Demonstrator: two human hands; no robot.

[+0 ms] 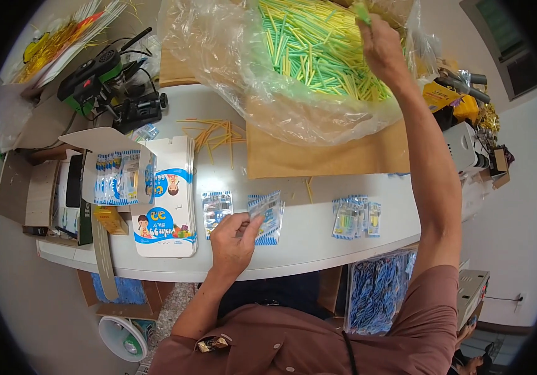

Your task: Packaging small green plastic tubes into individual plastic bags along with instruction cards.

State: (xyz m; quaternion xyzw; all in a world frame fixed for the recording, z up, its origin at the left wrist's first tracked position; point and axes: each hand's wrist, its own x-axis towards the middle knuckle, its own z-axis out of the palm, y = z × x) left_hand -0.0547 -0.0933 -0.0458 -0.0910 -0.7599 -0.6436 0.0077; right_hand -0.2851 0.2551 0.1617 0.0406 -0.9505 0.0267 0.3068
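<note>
- Pinching the clear-and-blue packet (266, 209) between thumb and fingers of the left hand (234, 240), just above the tabletop (306, 261), with more packets (271, 238) right underneath.
- Right hand (383, 53) way out over the far-right part of the big box (331, 153), fingers closed on a green bunch (362, 12); probably sticks, too blurry to count.
- Loads of green and yellow sticks (318, 56) in there, inside a crinkly plastic liner (228, 72).
- Packet: probably super light, floppy and kinda slippery, so best to grip by an edge near the mouth and not squash the middle.
- Sticks: likely light, stiffish, easy to bend or snap; better taken mid-length, loosely.
- Also on the tabletop: filled packets (351, 217) off to the right, loose orange sticks (218, 136) behind the printed cards (165, 215).
</note>
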